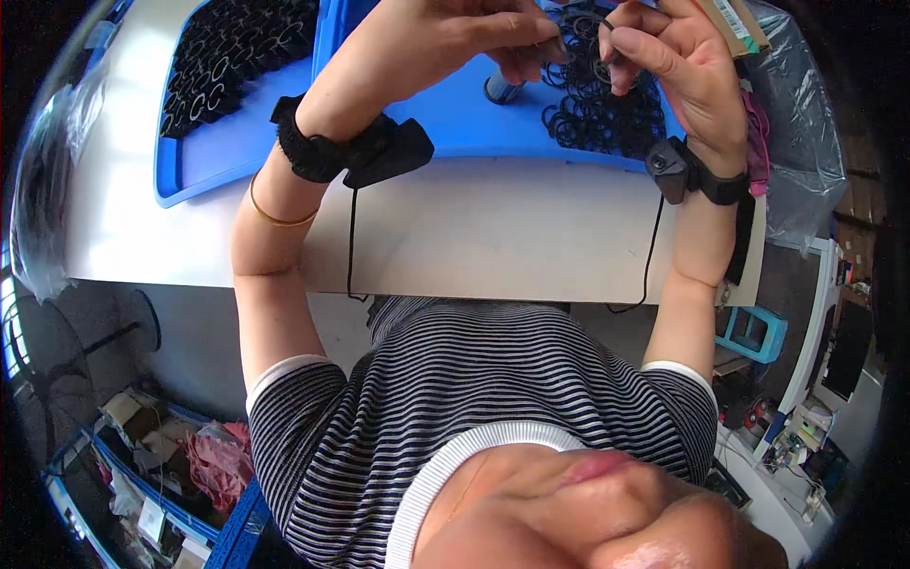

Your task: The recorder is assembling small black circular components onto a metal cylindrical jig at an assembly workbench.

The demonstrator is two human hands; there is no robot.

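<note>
My left hand (474, 38) is over the near part of a blue tray (436, 142), its thumb and fingers drawn together. What it may hold is hidden. A short dark cylinder (500, 89) with a grey-blue side shows just below those fingers, in the tray; I cannot tell whether they touch it. My right hand (684, 66) pinches a thin black ring (601, 49) between thumb and fingers. Beneath it a loose heap of black rings (607, 119) covers the tray's right part.
To the left, another blue tray (169, 180) holds rows of black round parts (223, 71). Both trays rest on a white table (493, 228). Clear plastic sheeting (791, 123) and a cardboard box (735, 24) are at the right. Black cables (352, 247) hang from my wrist straps.
</note>
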